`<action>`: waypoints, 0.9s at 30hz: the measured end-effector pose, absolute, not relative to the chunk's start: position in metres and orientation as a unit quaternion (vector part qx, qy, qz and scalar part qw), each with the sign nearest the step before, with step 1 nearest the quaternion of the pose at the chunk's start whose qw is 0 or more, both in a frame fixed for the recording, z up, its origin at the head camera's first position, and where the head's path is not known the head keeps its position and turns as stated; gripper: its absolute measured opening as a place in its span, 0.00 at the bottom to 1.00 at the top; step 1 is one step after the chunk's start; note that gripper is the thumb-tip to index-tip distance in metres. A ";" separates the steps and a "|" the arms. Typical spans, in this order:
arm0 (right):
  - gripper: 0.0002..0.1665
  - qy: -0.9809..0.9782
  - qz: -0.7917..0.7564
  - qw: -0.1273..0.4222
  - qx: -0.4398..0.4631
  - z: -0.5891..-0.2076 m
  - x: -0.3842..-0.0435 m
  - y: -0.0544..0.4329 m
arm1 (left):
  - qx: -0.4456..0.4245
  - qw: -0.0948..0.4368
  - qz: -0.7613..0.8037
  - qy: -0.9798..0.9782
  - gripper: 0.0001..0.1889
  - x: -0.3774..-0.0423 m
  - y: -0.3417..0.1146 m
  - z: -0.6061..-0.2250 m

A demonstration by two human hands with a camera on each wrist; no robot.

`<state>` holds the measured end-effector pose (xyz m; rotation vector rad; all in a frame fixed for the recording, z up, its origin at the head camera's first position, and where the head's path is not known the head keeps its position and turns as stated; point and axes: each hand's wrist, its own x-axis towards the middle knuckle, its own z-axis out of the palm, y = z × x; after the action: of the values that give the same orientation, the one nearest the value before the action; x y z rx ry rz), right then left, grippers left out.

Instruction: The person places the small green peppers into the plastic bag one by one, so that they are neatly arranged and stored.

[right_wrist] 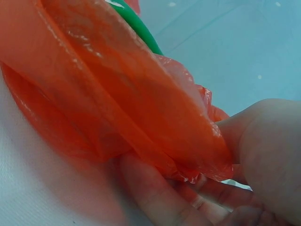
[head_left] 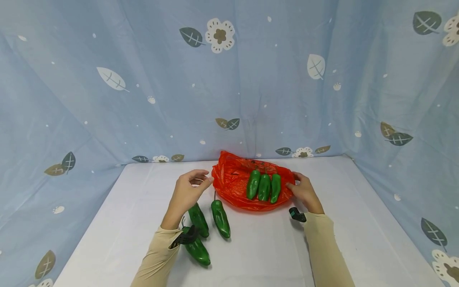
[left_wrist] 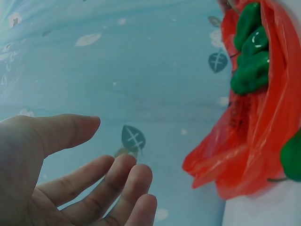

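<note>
A red plastic bag (head_left: 229, 185) lies spread at the back of the table. Three green peppers, a left one (head_left: 253, 184), a middle one (head_left: 264, 187) and a right one (head_left: 275, 188), rest side by side on it. My right hand (head_left: 304, 190) pinches the bag's right edge; in the right wrist view thumb and fingers close on the red film (right_wrist: 127, 99). Just off the bag's left edge is my left hand (head_left: 188, 189), fingers loosely bent. It holds nothing, as the left wrist view of that hand (left_wrist: 94, 183) shows.
Three more green peppers lie on the white tabletop (head_left: 258, 251) nearer me: one by the bag's front left (head_left: 220, 219), one beside it (head_left: 199, 222) and one under the left wrist camera (head_left: 199, 253). A blue patterned curtain (head_left: 272, 99) stands behind and along the sides.
</note>
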<state>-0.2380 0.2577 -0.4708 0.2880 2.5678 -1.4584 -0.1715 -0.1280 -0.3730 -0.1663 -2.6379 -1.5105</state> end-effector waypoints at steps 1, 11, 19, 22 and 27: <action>0.37 0.862 -0.490 0.087 0.097 -0.471 -0.238 0.258 | -0.053 0.051 -0.495 -0.866 0.17 -0.171 -0.130 -0.373; 0.38 0.862 -0.489 0.091 0.095 -0.469 -0.238 0.258 | -0.030 0.066 -0.498 -0.864 0.18 -0.163 -0.151 -0.375; 0.38 0.864 -0.488 0.085 0.089 -0.473 -0.240 0.259 | -0.010 0.070 -0.488 -0.870 0.20 -0.155 -0.171 -0.384; 0.38 0.865 -0.487 0.082 0.084 -0.474 -0.240 0.260 | -0.001 0.073 -0.480 -0.874 0.20 -0.151 -0.177 -0.387; 0.37 0.866 -0.486 0.079 0.085 -0.473 -0.239 0.260 | 0.013 0.069 -0.472 -0.879 0.21 -0.144 -0.188 -0.392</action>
<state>-0.2390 0.2596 -0.4732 0.2533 2.5915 -1.4554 -0.1443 -0.1878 -0.3919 0.0388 -2.6450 -1.4223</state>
